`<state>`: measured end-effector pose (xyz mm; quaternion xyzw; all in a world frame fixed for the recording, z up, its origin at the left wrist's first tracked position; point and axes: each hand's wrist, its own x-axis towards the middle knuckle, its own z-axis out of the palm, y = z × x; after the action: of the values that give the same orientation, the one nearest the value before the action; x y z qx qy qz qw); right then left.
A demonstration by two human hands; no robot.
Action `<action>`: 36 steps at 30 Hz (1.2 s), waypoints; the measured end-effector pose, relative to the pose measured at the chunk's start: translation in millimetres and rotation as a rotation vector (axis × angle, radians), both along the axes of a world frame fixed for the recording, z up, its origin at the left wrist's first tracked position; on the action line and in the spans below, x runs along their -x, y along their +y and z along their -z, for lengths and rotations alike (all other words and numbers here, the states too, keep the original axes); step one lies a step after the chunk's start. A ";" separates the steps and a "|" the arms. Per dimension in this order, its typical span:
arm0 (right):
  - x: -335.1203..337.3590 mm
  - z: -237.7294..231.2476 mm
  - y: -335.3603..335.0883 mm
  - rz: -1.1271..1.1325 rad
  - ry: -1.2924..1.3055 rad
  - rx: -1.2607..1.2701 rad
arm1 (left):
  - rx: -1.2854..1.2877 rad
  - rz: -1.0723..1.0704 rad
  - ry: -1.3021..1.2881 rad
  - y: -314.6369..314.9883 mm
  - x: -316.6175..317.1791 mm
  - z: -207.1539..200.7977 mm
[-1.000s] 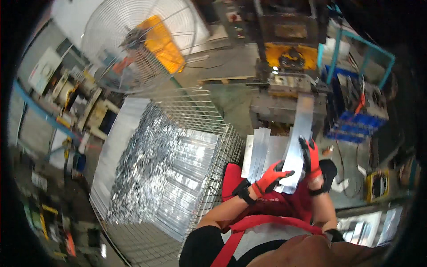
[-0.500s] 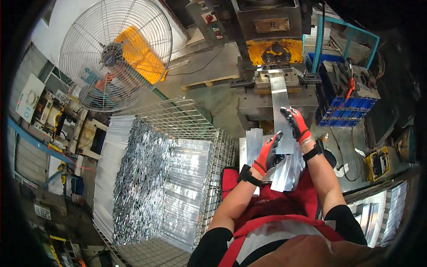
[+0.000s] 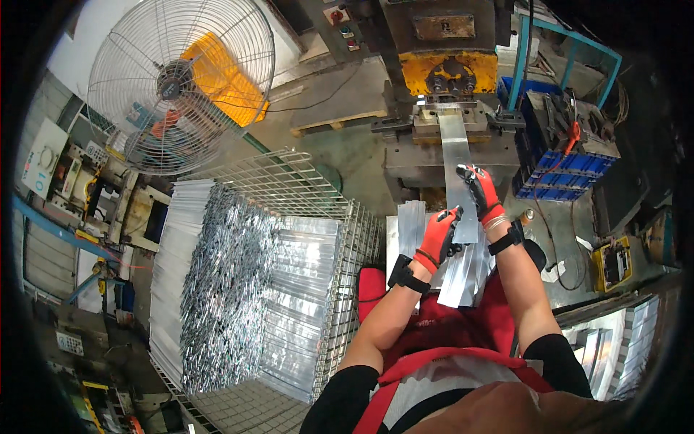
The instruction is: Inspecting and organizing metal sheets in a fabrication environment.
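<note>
A long, flat metal strip (image 3: 455, 148) reaches away from a worker toward 12 o'clock, its far end lying at the metal block (image 3: 478, 121) of a press (image 3: 446, 71). We see the red-gloved right hand (image 3: 480, 192) pinching the strip's 3 o'clock edge, fingers laid partly over the shiny face. The left hand (image 3: 439, 236) curls at the 8 o'clock edge, close to the near end; its underside is hidden, so we cannot tell how firmly it presses. We judge the piece light for its length, stiff along its edges but apt to bow or whip across its thin flat. The smooth face looks slick, and we would expect the rims to be sharp, making gloves sensible. The surest hold, in our view, is by both long edges near the 6 o'clock end, fingers supporting from below, clear of the press. Loose strips (image 3: 463, 278) lie fanned just beneath the hands at 6 o'clock, another stack (image 3: 410, 223) sits at 9 o'clock, and a wire cage (image 3: 350, 249) of similar metal stands farther out at 8 o'clock.
</note>
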<state>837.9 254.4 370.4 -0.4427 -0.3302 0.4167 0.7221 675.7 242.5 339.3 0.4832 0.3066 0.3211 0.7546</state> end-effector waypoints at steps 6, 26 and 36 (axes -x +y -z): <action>-4.4 4.7 1.6 0.005 -0.033 0.057 | -0.105 -0.085 -0.046 -7.5 -5.4 -10.3; -12.7 16.6 1.3 0.037 -0.096 0.059 | 0.216 -0.049 0.085 -18.0 -3.8 -50.6; 2.8 -17.3 -2.1 0.085 -0.291 0.190 | 0.166 0.063 -0.207 -9.2 6.1 -1.7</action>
<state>835.1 252.4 387.8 -0.5779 -0.3714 0.3467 0.6387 669.6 233.4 341.0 0.3929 0.2373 0.3187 0.8293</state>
